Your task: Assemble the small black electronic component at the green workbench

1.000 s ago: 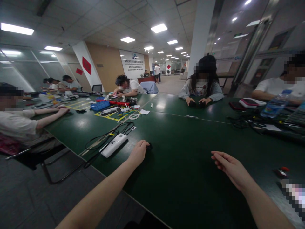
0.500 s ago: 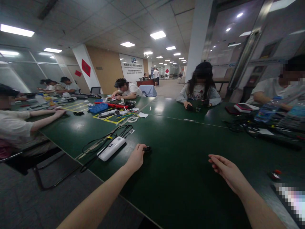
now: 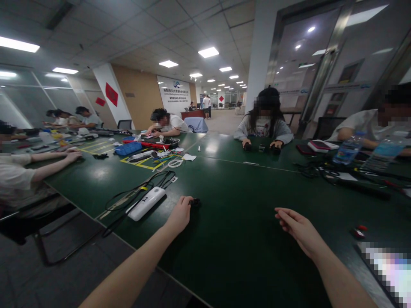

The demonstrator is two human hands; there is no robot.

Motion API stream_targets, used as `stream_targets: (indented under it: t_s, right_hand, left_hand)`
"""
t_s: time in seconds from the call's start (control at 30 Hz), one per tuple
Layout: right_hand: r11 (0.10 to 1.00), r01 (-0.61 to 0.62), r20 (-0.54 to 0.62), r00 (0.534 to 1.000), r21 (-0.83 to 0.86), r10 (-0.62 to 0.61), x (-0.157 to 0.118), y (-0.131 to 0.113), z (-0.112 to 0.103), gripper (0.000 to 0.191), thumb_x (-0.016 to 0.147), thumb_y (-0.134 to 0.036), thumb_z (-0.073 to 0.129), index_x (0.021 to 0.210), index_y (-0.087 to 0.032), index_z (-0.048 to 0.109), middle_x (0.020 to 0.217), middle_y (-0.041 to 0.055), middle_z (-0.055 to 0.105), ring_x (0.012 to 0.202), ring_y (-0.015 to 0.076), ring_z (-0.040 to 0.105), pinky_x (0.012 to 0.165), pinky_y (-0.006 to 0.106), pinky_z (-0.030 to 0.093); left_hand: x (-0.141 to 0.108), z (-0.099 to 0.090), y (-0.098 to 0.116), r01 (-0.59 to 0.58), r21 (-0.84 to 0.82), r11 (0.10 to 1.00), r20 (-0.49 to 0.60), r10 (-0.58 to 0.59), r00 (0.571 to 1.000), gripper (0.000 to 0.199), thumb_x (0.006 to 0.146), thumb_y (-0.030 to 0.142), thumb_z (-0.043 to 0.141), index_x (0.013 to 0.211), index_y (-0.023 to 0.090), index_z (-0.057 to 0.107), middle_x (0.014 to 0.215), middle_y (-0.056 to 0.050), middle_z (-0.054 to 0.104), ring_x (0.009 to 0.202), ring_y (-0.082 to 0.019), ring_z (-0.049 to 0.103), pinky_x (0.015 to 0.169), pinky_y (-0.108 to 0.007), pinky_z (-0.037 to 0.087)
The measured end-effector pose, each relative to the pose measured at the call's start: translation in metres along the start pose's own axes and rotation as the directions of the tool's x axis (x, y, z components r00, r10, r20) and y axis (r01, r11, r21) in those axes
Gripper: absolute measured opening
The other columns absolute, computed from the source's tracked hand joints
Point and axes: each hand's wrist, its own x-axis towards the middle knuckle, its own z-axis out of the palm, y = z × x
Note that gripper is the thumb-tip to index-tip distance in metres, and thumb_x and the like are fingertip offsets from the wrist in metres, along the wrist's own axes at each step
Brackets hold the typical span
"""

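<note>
My left hand (image 3: 180, 215) rests on the dark green table with its fingers closed on a small black object (image 3: 195, 202). The fingers partly cover it, so its kind cannot be made out. Left of that hand lies a white power bank-like block (image 3: 147, 203) marked "2", with black cables (image 3: 126, 193) looped beside it. My right hand (image 3: 297, 229) is held over the table, thumb and fingers pinched together. Whatever those fingertips may hold is too small or hidden to see. A small red and dark object (image 3: 358, 232) lies right of this hand.
A blue basket (image 3: 128, 149) and loose cables lie further off on the left. Water bottles (image 3: 349, 147) and black cables occupy the right side. A blurred bright screen (image 3: 385, 267) is near the right edge. Across the table, a co-worker's hands (image 3: 276, 144) touch small black objects.
The view has shifted slightly, moving the scene to the left. Both my hands keep nearly the same pose on the table. The co-worker opposite has lowered both hands to the tabletop.
</note>
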Motion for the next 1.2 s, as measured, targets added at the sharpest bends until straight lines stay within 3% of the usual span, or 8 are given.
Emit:
stream_targets:
  t_s: [0.3, 0.67, 0.9, 1.2]
  right_hand:
    - [1.000, -0.012, -0.007, 1.000, 0.007, 0.012, -0.008, -0.009, 0.004, 0.031, 0.061, -0.038, 0.064, 0.086, -0.019, 0.064, 0.076, 0.0047, 0.062, 0.063, 0.0160, 0.053, 0.054, 0.027, 0.046]
    - [1.000, 0.008, 0.022, 1.000, 0.019, -0.008, 0.002, 0.002, 0.000, 0.035, 0.061, -0.039, 0.065, 0.090, -0.020, 0.063, 0.079, 0.0042, 0.063, 0.065, 0.0151, 0.053, 0.054, 0.025, 0.046]
    - [1.000, 0.008, 0.022, 1.000, 0.016, -0.009, 0.002, 0.003, -0.002, 0.037, 0.061, -0.041, 0.065, 0.091, -0.020, 0.063, 0.081, 0.0052, 0.063, 0.064, 0.0159, 0.054, 0.055, 0.027, 0.046]
    - [0.999, 0.022, 0.037, 0.999, 0.030, -0.023, 0.002, 0.003, -0.001, 0.033, 0.063, -0.040, 0.063, 0.090, -0.020, 0.063, 0.079, 0.0041, 0.063, 0.062, 0.0145, 0.053, 0.054, 0.026, 0.045]
  left_hand:
    - [-0.002, -0.004, 0.001, -0.081, 0.011, 0.997, 0.010, 0.081, 0.997, 0.027, 0.081, 0.018, 0.034, 0.103, 0.019, 0.050, 0.102, -0.007, 0.048, 0.087, -0.016, 0.052, 0.082, -0.031, 0.043]
    - [-0.003, -0.005, 0.005, -0.165, 0.056, 0.985, 0.028, 0.163, 0.986, 0.034, 0.079, 0.016, 0.036, 0.108, 0.018, 0.054, 0.098, -0.008, 0.048, 0.087, -0.016, 0.050, 0.083, -0.031, 0.043]
    - [-0.004, -0.002, 0.002, -0.087, -0.028, 0.996, -0.011, 0.087, 0.996, 0.044, 0.074, 0.013, 0.040, 0.118, 0.018, 0.040, 0.109, -0.008, 0.043, 0.096, -0.017, 0.049, 0.089, -0.034, 0.041]
    - [0.004, 0.001, -0.006, -0.015, -0.009, 1.000, -0.050, 0.015, 0.999, 0.029, 0.072, 0.007, 0.037, 0.096, 0.017, 0.050, 0.102, -0.007, 0.048, 0.096, -0.017, 0.051, 0.088, -0.037, 0.042]
